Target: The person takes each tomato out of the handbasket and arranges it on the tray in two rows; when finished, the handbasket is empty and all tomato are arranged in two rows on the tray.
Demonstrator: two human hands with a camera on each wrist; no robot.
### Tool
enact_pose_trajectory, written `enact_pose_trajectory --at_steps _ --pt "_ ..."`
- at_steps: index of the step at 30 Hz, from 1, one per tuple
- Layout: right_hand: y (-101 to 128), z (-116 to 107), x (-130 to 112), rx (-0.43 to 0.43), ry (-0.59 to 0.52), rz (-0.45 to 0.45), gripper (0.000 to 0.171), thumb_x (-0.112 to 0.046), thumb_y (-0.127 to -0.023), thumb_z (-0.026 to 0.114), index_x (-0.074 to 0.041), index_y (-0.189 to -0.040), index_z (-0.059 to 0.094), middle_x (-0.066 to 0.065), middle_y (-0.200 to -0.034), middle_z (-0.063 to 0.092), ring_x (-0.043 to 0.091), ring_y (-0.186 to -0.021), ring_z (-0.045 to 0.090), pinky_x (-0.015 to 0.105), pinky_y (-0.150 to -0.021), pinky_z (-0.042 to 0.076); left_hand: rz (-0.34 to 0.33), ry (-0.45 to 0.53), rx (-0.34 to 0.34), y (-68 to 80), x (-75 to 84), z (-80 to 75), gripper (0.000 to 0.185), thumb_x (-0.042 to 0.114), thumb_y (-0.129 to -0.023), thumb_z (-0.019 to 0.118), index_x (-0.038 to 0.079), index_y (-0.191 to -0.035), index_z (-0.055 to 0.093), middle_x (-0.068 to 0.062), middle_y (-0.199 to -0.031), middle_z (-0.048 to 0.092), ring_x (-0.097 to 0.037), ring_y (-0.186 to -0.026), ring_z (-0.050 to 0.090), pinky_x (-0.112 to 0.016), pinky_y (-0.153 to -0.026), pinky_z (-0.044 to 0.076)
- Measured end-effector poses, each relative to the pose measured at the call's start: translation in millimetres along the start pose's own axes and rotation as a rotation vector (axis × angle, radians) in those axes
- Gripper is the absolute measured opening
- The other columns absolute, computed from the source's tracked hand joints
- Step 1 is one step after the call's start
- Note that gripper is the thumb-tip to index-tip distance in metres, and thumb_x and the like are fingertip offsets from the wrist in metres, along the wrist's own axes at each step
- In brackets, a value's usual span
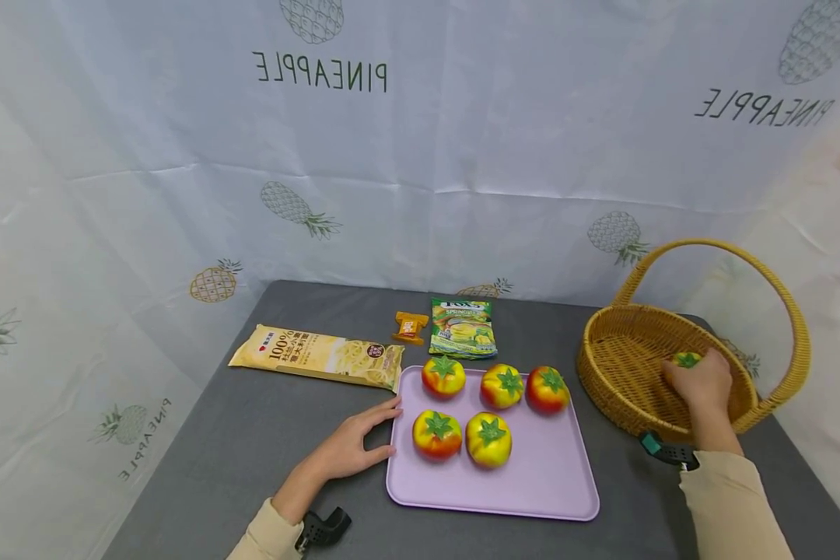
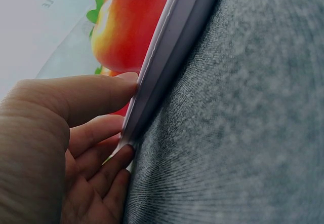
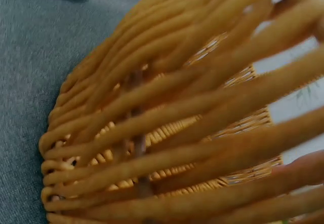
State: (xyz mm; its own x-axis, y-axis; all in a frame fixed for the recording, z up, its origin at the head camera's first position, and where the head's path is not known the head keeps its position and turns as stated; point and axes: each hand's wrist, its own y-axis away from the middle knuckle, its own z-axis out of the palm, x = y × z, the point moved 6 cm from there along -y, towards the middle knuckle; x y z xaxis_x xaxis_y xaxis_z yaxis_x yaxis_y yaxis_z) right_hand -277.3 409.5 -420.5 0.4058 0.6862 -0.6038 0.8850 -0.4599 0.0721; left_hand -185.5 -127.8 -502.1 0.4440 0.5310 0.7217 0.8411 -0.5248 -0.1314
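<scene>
The right hand (image 1: 700, 385) was down inside the wicker basket (image 1: 623, 373), fingers curled round one tomato (image 1: 687, 359) whose green top showed above the knuckles. It looked like the first to reach the basket; five more tomatoes (image 1: 490, 439) sat on the lilac tray (image 1: 553, 482) on the tabletop (image 1: 252, 435). The left hand (image 1: 353, 447) lay flat, fingers straight, touching the tray's left rim, holding nothing
</scene>
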Motion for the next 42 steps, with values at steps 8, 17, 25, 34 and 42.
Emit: enact_pose_trajectory --at_steps 8,17,25,34,42 --pt "-9 5 4 -0.024 0.08 0.003 0.087 -0.028 -0.091 0.054 0.019 -0.143 0.002 0.042 -0.145 0.011 0.061 -0.125 0.022 0.065 -0.101 0.03 0.0 0.005 0.007 -0.7 -1.4 0.0 0.056 0.03 -0.088 0.065 0.012 -0.139 0.049 -0.002 -0.152 0.036 -0.024 -0.138 0.037 -0.047 -0.108 0.035" --pt "-13 9 0 -0.042 0.191 -0.043 0.082 -0.024 -0.09 0.055 0.026 -0.137 0.012 0.047 -0.136 0.02 0.06 -0.12 0.026 0.064 -0.101 0.028 0.001 0.007 0.01 -0.3 1.0 -1.5 0.056 0.03 -0.088 0.065 0.012 -0.138 0.049 -0.004 -0.152 0.037 -0.026 -0.137 0.037 -0.049 -0.107 0.035" --pt "-10 8 5 -0.023 0.169 0.002 0.072 -0.021 -0.087 0.053 0.027 -0.132 0.021 0.046 -0.121 0.029 0.06 -0.104 0.034 0.062 -0.08 0.041 -0.005 0.005 0.007 -0.3 0.4 -0.9 0.056 0.031 -0.088 0.065 0.013 -0.139 0.049 -0.003 -0.152 0.037 -0.025 -0.138 0.037 -0.049 -0.108 0.035" --pt "-8 7 6 -0.005 0.196 -0.005 0.07 -0.022 -0.087 0.053 0.025 -0.13 0.025 0.047 -0.118 0.031 0.06 -0.104 0.034 0.062 -0.081 0.039 -0.014 0.005 0.003 -1.0 -1.1 -0.2 0.056 0.031 -0.088 0.065 0.013 -0.138 0.05 -0.001 -0.152 0.036 -0.024 -0.138 0.037 -0.047 -0.108 0.035" --pt "0 6 0 0.011 0.193 -0.04 0.076 -0.03 -0.087 0.06 0.018 -0.136 0.026 0.044 -0.119 0.032 0.058 -0.105 0.034 0.061 -0.075 0.04 -0.012 0.002 -0.005 -0.3 -1.9 1.5 0.056 0.032 -0.088 0.065 0.013 -0.138 0.049 0.0 -0.152 0.036 -0.023 -0.138 0.037 -0.046 -0.108 0.035"
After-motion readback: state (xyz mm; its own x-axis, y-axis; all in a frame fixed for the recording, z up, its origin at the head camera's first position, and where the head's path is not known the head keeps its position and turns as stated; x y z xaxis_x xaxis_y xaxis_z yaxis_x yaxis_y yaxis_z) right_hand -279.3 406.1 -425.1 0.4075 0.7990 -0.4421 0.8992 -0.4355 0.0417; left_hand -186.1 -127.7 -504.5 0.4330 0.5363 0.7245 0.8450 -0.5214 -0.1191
